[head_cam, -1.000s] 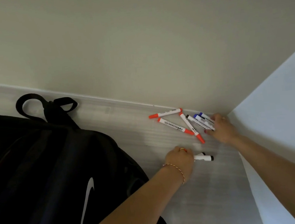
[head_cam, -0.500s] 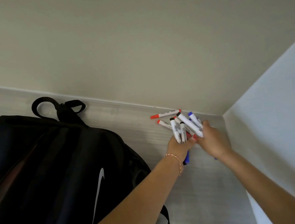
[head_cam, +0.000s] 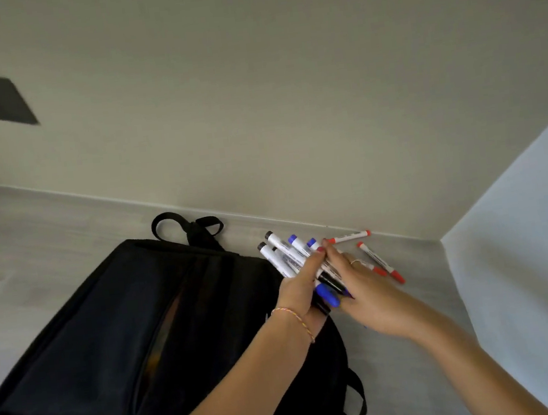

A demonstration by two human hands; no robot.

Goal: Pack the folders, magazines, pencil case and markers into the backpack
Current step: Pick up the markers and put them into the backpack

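A person's left hand (head_cam: 298,292) grips a bundle of markers (head_cam: 289,257) with black and blue caps, held just above the right edge of a black backpack (head_cam: 118,330). The right hand (head_cam: 361,286), fingers straight, presses against the bundle. The backpack lies on a grey floor (head_cam: 45,242), its zip partly open. Three red-capped markers (head_cam: 377,258) lie on the floor near the corner of the walls.

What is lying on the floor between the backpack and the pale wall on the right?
In the head view, between the backpack and the pale wall, both hands gather a marker bundle; red-capped markers lie loose on the floor.
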